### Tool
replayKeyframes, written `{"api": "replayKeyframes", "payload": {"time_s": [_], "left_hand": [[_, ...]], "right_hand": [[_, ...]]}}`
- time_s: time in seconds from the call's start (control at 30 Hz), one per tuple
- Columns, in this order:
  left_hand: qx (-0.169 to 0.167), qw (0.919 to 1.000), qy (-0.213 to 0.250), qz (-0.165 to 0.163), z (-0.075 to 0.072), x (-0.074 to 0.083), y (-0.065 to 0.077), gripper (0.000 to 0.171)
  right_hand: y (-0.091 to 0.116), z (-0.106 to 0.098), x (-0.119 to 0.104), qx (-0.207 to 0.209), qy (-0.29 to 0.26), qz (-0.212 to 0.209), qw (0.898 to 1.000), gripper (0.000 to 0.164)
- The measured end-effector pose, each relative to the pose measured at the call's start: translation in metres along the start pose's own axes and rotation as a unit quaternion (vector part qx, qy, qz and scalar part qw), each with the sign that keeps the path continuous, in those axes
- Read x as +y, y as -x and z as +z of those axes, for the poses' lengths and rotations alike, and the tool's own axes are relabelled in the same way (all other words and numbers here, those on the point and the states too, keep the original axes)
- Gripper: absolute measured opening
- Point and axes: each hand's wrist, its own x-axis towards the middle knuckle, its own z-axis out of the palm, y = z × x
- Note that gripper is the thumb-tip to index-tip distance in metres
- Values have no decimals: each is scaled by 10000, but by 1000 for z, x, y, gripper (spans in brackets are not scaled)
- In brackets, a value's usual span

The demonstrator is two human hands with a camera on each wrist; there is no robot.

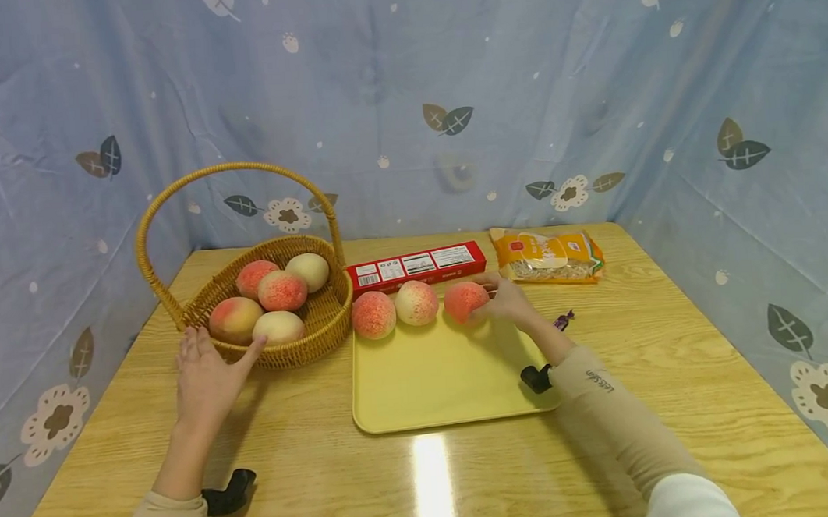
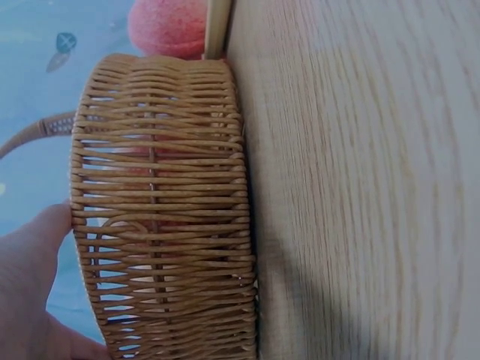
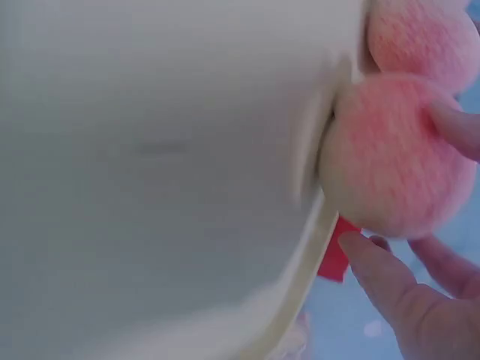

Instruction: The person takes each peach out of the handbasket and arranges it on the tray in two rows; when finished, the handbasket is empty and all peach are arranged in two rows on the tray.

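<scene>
Thumb and fingers of a person's right hand [image 1: 509, 302] pinch a peach [image 1: 462, 303] at the far edge of a yellow tray [image 1: 441, 374], which extends from beneath the hand back toward the person; the right wrist view shows the index finger slightly apart from it. Two more peaches [image 1: 417, 303] sit along the same edge, in a row to that hand's left. The left hand [image 1: 206, 379], fingers spread and thumb splayed wide, touches the near rim of a wicker basket [image 1: 320, 345]. Five fruits [image 1: 282, 290], some reddish, some pale, lie inside it, just beyond that hand. A red box [image 1: 418, 268] lies past the right hand and to its left, a packet [image 1: 550, 255] past it and to its right. A purple candy [image 1: 564, 319] rests near the right wrist on the wooden tabletop [image 1: 312, 467]. A blue patterned curtain [image 1: 376, 73] hangs beyond both hands.
</scene>
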Motion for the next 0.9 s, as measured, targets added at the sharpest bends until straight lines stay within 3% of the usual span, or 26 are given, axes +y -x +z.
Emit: {"api": "replayKeyframes", "payload": {"time_s": [0.27, 0.9], "left_hand": [[44, 10000, -19, 14, 0, 0, 0, 110], [124, 9999, -63, 77, 2, -1, -1, 110]], "right_hand": [[1, -6, 3, -78, -42, -340, 9994, 60], [0, 6, -3, 234, -97, -338, 9991, 56]]}}
